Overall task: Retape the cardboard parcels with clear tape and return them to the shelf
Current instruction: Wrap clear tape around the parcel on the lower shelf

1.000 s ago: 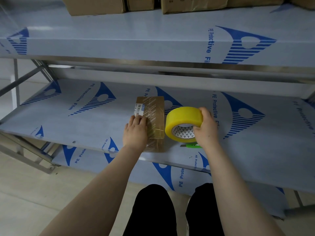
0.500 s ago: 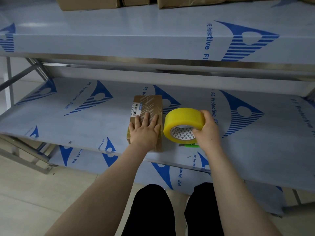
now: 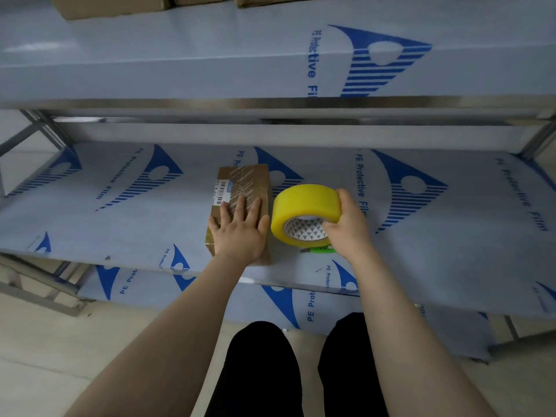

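Note:
A small brown cardboard parcel [image 3: 244, 185] with a barcode label and shiny tape on top lies on the middle shelf [image 3: 120, 218]. My left hand [image 3: 240, 233] lies flat on the parcel's near half, fingers spread and straight. Just to the right, my right hand [image 3: 346, 227] grips a large yellowish roll of tape [image 3: 304, 212], which stands on edge with its core facing me. The roll is beside the parcel, a small gap between them.
A green cutter [image 3: 322, 250] lies on the shelf under the tape roll. Several more cardboard boxes [image 3: 114, 7] stand on the upper shelf. Both shelves wear blue-printed protective film. A lower shelf [image 3: 210, 293] and my black-trousered legs are below.
My left hand has gone from curled on the parcel's left side to flat on its top, fingers spread. The tape roll has stayed in my right hand beside the parcel.

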